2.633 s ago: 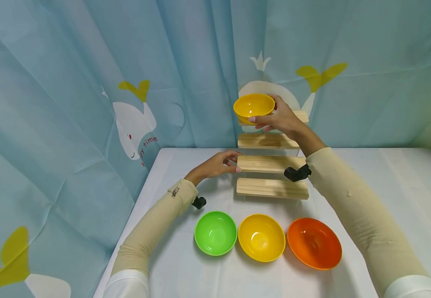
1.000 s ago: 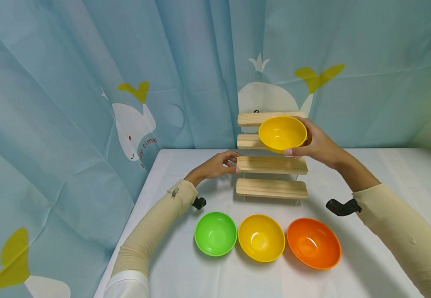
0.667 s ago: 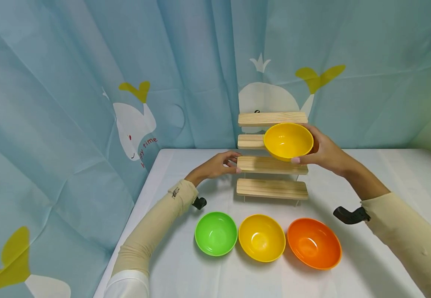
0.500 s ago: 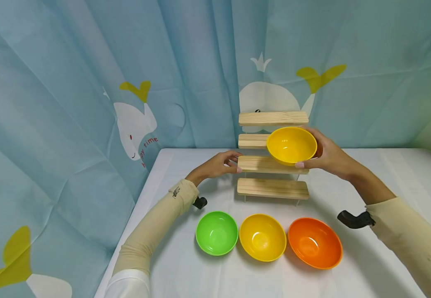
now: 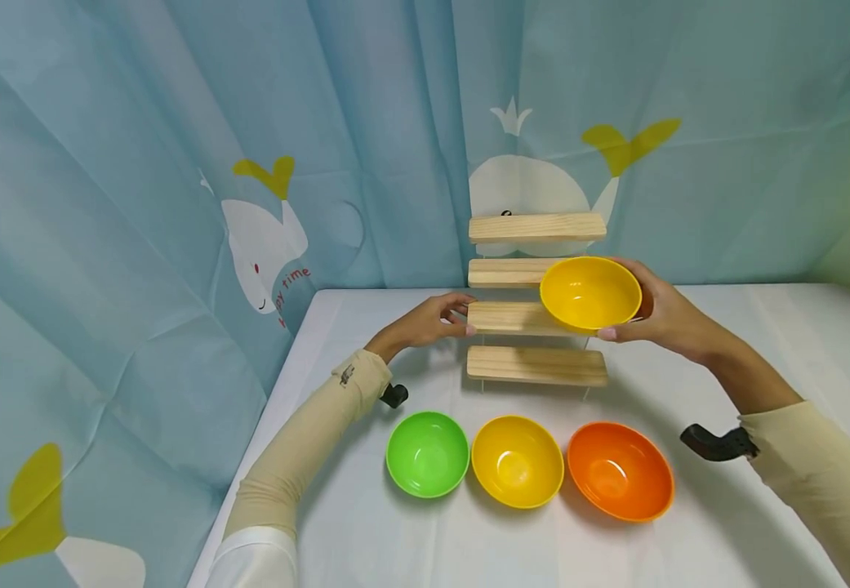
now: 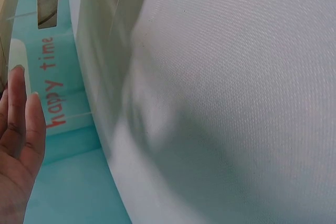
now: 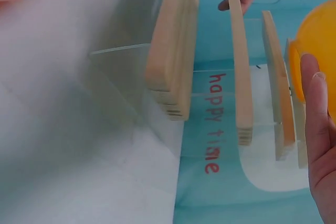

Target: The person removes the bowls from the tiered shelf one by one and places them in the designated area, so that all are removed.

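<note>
My right hand (image 5: 663,314) grips a yellow bowl (image 5: 588,292) by its right side, thumb near the rim. In the head view the bowl overlaps the right ends of the middle boards of a tiered wooden display stand (image 5: 516,318). In the right wrist view the yellow bowl (image 7: 320,30) is at the right edge, apart from the boards. My left hand (image 5: 425,322) holds the left end of the stand's second board from the bottom, with its thumb at the front edge. The left wrist view shows the fingers of the left hand (image 6: 18,145) partly cut off.
On the white table (image 5: 366,523), a green bowl (image 5: 428,454), another yellow bowl (image 5: 517,462) and an orange bowl (image 5: 619,471) stand in a row in front of the stand. A blue curtain (image 5: 388,147) with printed whales hangs behind.
My right hand has brought the yellow bowl from the top board down, rightward and nearer to me; the top board shows bare now. My left hand has stayed at the stand.
</note>
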The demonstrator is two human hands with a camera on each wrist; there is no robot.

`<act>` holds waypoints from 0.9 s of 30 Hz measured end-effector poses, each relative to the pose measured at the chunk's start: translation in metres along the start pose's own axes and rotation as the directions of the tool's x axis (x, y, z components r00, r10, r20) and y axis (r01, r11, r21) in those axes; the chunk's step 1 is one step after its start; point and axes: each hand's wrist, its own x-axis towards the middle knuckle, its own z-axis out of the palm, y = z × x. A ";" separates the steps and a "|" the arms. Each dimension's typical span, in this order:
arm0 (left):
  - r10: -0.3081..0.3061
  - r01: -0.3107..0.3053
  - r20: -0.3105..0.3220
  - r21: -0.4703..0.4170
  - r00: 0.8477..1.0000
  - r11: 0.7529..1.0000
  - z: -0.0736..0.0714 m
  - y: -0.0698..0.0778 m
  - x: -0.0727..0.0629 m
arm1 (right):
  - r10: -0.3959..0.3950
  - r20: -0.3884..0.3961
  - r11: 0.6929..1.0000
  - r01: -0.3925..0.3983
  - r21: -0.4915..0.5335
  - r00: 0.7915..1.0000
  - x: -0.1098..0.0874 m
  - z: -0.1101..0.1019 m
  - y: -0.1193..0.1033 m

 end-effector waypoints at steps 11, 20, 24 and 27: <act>0.009 -0.009 0.001 -0.016 1.000 1.000 0.001 0.003 0.002 | -0.009 -0.005 1.000 0.009 -0.030 1.000 -0.023 -0.006 0.011; -0.019 0.019 0.005 -0.009 1.000 1.000 0.001 0.001 -0.001 | 0.023 -0.018 0.998 -0.024 -0.058 1.000 -0.044 -0.010 0.018; -0.021 0.021 0.008 -0.016 1.000 1.000 0.001 0.002 -0.001 | 0.034 -0.023 0.997 -0.035 -0.063 0.999 -0.053 -0.012 0.022; -0.021 0.021 0.007 -0.018 1.000 1.000 0.002 0.002 -0.001 | 0.036 -0.025 0.997 -0.037 -0.060 0.999 -0.060 -0.015 0.025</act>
